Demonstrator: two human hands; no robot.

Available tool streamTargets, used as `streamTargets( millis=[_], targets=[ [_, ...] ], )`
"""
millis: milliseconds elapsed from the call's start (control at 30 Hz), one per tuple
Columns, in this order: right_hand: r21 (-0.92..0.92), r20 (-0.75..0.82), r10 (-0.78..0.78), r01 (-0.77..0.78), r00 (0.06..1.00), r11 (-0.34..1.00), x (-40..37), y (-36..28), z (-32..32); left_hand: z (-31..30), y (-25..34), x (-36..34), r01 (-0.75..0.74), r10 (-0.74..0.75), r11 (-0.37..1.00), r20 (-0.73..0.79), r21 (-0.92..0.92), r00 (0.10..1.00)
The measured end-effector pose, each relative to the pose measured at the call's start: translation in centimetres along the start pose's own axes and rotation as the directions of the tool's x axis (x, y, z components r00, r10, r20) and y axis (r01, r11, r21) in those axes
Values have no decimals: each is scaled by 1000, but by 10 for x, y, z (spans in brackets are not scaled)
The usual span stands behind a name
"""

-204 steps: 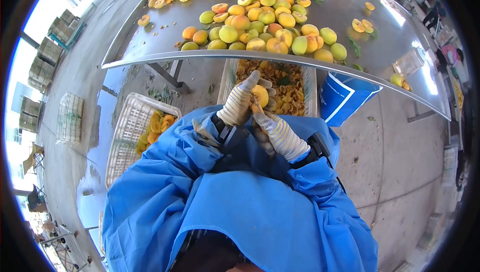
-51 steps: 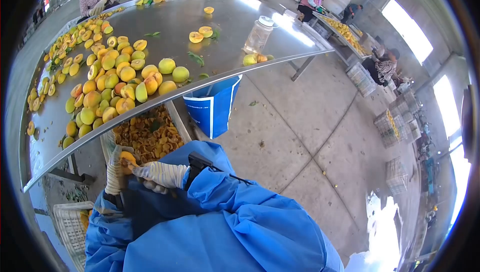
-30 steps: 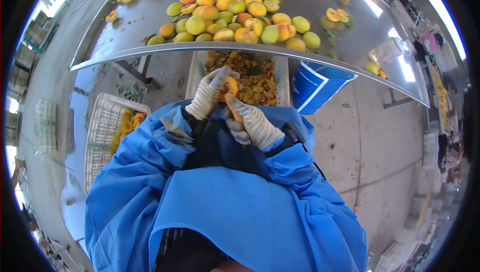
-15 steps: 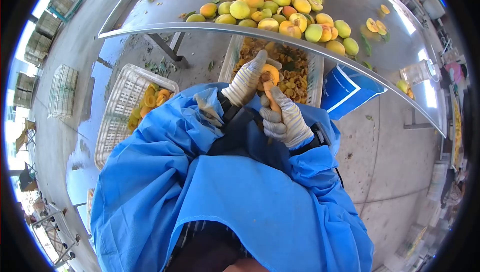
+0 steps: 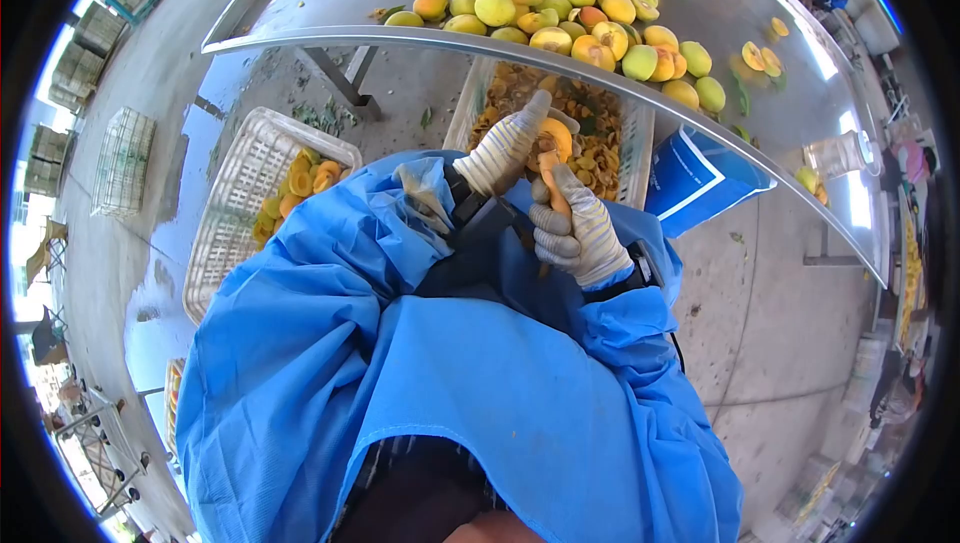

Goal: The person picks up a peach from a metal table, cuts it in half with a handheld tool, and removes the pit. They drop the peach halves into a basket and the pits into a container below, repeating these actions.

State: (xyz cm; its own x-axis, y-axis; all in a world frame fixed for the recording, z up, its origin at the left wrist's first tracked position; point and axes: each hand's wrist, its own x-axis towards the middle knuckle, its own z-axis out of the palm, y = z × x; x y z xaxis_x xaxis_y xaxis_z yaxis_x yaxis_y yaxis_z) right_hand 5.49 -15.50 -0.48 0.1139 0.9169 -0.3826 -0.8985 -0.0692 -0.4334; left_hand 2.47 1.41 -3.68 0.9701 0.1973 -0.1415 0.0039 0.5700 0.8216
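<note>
My left hand (image 5: 503,150), in a striped glove with grey fingertips, grips a yellow peach half (image 5: 557,136) with its cut side showing. Closed around a tan-handled hand tool (image 5: 554,186) is my right hand (image 5: 582,234), gloved the same way. The tool's upper end meets the peach; its exact tip is too small to make out. Both hands are held above my lap, in front of a crate (image 5: 636,158) filled with brownish-yellow peels and scraps.
A metal table (image 5: 290,18) spans the front, bearing a heap of whole and halved peaches (image 5: 560,3). At left stands a white crate (image 5: 215,213) with peach pieces (image 5: 300,183). A blue bucket (image 5: 705,183) sits under the table's right side, near a clear cup (image 5: 838,155).
The view has shifted slightly, so the table edge sits a little higher. Both hands keep their grip on the peach half and the tool, whose contact place looks slightly different.
</note>
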Motion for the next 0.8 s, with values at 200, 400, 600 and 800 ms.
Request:
streamTargets(
  millis=[200,400,600,800],
  targets=[
    [46,2,15,-15,1000,999,2,1,-2,-1,4,0,149,-143,965,45,-218,989],
    [89,46,38,-42,998,995,2,0,-2,-5,7,2,112,-99,981,88,-161,991],
    [-61,-103,-44,38,994,997,-1,-2,4,-15,-8,13,-45,70,984,-137,174,988],
    [-567,-279,-336,129,899,814,-22,-21,13,-38,-4,15,37,2,993,-320,116,948]
  ],
)
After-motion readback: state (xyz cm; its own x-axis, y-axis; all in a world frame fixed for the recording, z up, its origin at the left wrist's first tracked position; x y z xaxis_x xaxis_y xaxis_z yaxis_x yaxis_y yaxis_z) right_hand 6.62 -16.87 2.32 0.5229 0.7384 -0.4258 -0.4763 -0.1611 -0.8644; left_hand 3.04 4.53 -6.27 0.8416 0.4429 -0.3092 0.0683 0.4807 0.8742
